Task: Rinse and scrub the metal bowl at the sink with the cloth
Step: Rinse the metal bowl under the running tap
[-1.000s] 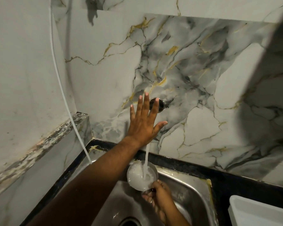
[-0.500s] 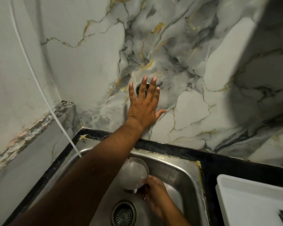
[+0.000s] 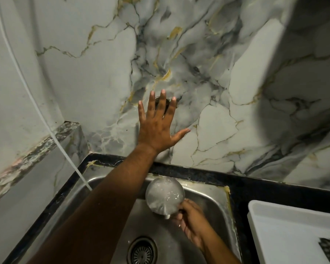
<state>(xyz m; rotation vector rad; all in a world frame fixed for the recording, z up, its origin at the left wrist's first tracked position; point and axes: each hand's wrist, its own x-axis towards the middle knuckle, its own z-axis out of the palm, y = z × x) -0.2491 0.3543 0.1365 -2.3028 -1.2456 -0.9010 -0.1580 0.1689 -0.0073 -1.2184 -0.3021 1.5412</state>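
- Left hand [image 3: 156, 128]: fingers spread flat, 12 o'clock, over wall tap [image 3: 161, 101].
- Right hand [image 3: 190, 220]: gripping metal bowl [image 3: 165, 195] in sink [image 3: 208, 197].
- Risk: one-handed wet grip; bowl may slip.

Metal bowl [image 3: 165, 197]: small, round, dull silver, wet inside with glints of water on the wall. Tilted, mouth facing up toward the camera, lower rim dipping toward the drain side; a thin run of water spills off that lower edge. Held above the steel sink [image 3: 213, 195] basin near its back wall, gripped at the lower right rim by the right hand [image 3: 191, 220]. Cloth not visible.
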